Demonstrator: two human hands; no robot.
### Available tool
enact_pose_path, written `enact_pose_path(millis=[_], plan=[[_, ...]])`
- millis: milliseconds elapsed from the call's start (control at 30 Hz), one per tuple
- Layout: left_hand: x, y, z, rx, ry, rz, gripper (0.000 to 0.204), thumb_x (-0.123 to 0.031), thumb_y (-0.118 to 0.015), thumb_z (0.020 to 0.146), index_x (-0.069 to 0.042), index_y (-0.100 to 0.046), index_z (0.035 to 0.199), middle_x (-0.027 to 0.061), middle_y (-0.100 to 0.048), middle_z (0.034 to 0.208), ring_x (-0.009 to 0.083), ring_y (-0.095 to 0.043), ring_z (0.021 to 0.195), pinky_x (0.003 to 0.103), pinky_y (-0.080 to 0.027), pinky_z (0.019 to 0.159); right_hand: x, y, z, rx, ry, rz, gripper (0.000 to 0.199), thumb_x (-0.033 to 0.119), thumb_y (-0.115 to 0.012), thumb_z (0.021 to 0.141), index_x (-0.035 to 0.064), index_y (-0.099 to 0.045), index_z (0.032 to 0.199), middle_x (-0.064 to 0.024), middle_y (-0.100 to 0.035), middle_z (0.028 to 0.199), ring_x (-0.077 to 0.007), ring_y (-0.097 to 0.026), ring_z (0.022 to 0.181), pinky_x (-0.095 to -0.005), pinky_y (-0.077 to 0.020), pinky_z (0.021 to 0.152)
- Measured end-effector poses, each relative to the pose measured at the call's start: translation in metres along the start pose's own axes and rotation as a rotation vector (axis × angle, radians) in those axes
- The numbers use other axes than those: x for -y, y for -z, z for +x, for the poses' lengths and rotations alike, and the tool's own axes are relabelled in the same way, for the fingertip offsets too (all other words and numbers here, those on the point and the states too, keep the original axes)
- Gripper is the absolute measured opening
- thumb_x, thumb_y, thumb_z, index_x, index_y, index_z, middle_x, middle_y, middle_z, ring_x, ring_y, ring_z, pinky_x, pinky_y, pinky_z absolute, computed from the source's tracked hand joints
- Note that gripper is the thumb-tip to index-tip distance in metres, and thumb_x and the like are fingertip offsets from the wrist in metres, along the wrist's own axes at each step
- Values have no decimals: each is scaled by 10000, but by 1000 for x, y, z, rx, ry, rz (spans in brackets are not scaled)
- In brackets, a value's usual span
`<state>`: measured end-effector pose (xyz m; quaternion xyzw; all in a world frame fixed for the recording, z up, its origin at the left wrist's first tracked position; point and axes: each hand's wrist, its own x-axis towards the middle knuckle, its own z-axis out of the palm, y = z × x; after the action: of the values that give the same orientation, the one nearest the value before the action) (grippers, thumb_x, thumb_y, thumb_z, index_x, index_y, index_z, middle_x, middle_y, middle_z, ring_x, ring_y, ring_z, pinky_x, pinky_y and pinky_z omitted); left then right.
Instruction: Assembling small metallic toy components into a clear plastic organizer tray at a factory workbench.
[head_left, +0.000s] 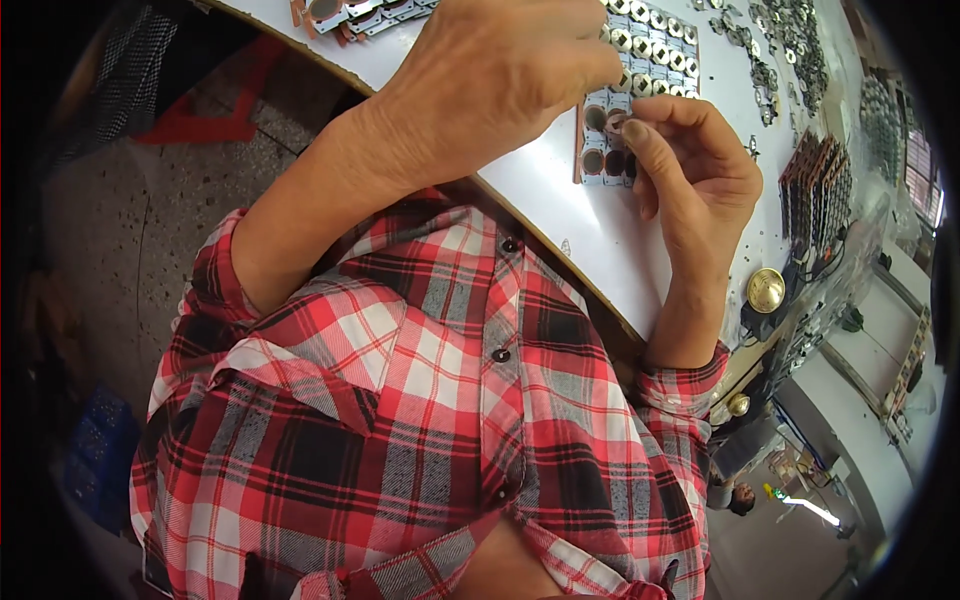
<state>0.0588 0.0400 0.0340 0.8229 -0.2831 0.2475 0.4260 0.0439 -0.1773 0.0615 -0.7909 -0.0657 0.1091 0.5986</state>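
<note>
A panel with a copper-coloured edge lies on the white table top. Rows of round silver metal pieces with dark centres cover its far part, while dark round discs show in its near rows. Over the panel's left side hangs my left hand, its fingers bent and closed; whatever they hold is hidden behind the hand. My right hand is at the panel's near right corner, thumb and forefinger pinched together above the dark discs. Anything between those fingertips is too small to make out.
More panels lie at the far left, and a stack of panels stands on the right. Loose metal pieces are strewn at the far right. A brass-coloured dome sits beyond my right forearm. The table's near edge runs close to my body.
</note>
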Motion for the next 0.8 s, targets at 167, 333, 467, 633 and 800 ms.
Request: enact_pose_path(millis=[167,333,467,633,800], plan=[[27,-18,-3,-177,-381,198,51,-28,-682,847,-15,-649,811,80,-537,742,227,-575,692,350,-466,583,-4,-8,-1,-12,94,-59,154,-18,-740,923,-36,-713,1074,-52,-748,896,-53,-652,709,-190,-499,599],[21,-12,-1,-188,-421,175,62,-37,-694,834,-9,-648,804,79,-538,742,228,-570,685,351,-461,576,-3,-8,-5,38,161,-199,127,-42,-724,925,-51,-708,1051,-56,-745,892,-92,-694,759,-218,-555,682],[16,-9,1,-47,-207,186,46,-29,-681,818,5,-651,809,98,-608,806,235,-616,752,335,-502,606,1,-12,-6,4,134,-279,120,-49,-715,927,-51,-709,1047,-58,-743,891,-93,-693,740,-220,-554,672],[27,-16,-4,-172,-477,355,56,-22,-668,812,32,-677,823,130,-702,924,247,-656,844,312,-550,661,-3,-11,-6,-3,141,-313,111,-56,-718,922,-42,-719,1032,-54,-738,884,-90,-687,721,-221,-546,656],[27,-17,-6,-188,-480,369,153,-33,-681,809,71,-719,915,130,-727,937,248,-662,860,313,-560,677,-4,-9,-2,44,153,-277,104,-67,-720,918,-42,-729,1018,-43,-704,905,-91,-683,748,-223,-538,660]])
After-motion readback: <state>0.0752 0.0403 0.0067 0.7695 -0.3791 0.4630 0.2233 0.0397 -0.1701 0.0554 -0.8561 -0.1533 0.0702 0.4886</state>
